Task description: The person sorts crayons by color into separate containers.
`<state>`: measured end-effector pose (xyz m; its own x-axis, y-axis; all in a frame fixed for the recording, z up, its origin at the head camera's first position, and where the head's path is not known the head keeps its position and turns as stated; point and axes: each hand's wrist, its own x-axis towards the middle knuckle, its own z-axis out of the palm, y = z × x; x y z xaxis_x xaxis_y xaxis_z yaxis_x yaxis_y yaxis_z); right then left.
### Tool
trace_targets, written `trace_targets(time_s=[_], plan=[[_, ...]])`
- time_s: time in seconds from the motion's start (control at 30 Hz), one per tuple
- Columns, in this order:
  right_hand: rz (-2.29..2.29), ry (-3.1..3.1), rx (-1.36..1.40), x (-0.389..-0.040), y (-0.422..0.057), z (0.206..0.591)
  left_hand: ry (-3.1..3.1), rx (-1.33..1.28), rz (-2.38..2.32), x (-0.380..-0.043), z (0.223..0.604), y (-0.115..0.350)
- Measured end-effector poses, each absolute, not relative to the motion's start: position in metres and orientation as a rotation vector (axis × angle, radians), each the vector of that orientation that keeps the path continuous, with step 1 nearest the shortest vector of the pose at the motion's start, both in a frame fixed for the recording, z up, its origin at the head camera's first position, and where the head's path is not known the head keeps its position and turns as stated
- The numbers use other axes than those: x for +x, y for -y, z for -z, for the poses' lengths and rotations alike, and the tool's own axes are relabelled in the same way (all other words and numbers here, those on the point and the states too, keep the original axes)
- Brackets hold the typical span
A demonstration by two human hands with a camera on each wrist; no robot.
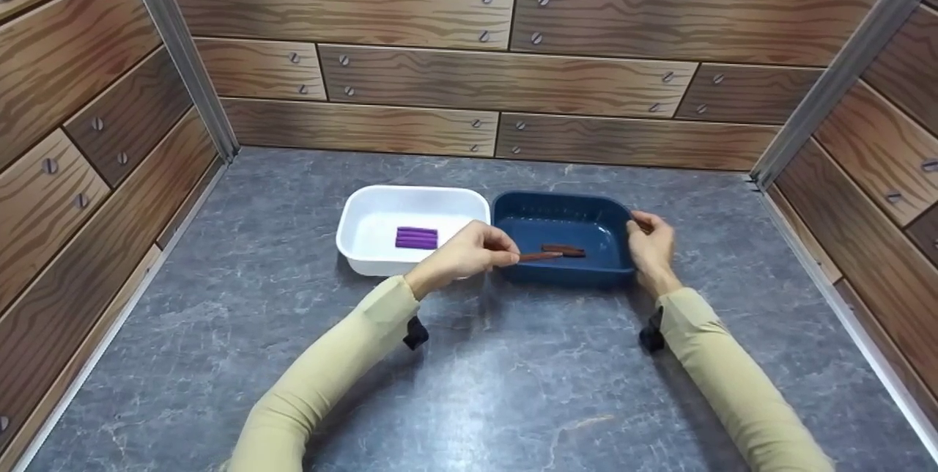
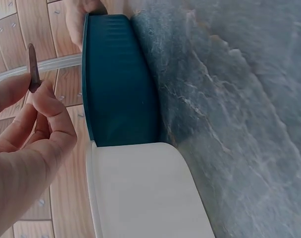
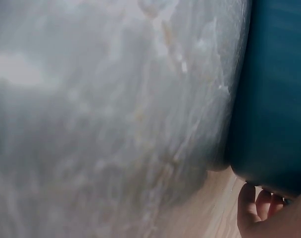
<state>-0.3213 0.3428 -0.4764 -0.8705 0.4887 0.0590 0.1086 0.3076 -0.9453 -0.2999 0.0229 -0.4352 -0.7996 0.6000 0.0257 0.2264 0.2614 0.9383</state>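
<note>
Between thumb and fingertips, my left hand point(image 1: 465, 252) pinches one end of a thin brown stick point(image 1: 541, 256). The stick points right, over the near side of a dark blue tub point(image 1: 564, 278). In the left wrist view the same stick point(image 2: 32, 67) stands out above the tub's rim. More brown stick point(image 1: 573, 250) lies on the tub floor, partly overlapped by the held one. My right hand point(image 1: 652, 245) grips the tub's right end at the rim; in the right wrist view its curled fingers point(image 3: 246, 206) are against the tub's outer wall.
Beside the blue tub on the left stands a white tub point(image 1: 359, 256), their ends close together. Several purple sticks point(image 1: 416, 238) lie side by side in it. Both tubs are on a grey marbled table point(image 1: 469, 384), with wood-patterned walls point(image 1: 410, 76) at the back and sides.
</note>
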Motion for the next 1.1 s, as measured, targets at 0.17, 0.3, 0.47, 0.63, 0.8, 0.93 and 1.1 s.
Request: trace_targets(time_s=[0.17,0.3,0.47,0.63,0.8,0.93,1.1], plan=[[-1.564,2.258,-0.544,-0.321,-0.342,0.476,-2.231,0.745,-1.554,-0.305,0.431,-0.029],[-1.546,2.271,-0.549,-0.32,-0.342,0.475,-2.233,0.75,-1.583,-0.31,0.428,-0.034],[-1.558,2.263,-0.542,-0.32,-0.343,0.476,-2.253,0.734,-1.603,-0.315,0.427,-0.039],[-1.562,2.241,-0.531,-0.321,-0.343,0.476,-2.264,0.695,-1.599,-0.319,0.427,-0.045],[-1.562,2.24,-0.53,-0.321,-0.343,0.476,-2.276,0.669,-1.613,-0.324,0.426,-0.054],[-1.557,2.248,-0.538,-0.319,-0.344,0.476,-2.32,0.684,-1.612,-0.328,0.428,-0.064],[-1.571,2.262,-0.532,-0.318,-0.345,0.476,-2.401,0.7,-1.618,-0.333,0.433,-0.079]])
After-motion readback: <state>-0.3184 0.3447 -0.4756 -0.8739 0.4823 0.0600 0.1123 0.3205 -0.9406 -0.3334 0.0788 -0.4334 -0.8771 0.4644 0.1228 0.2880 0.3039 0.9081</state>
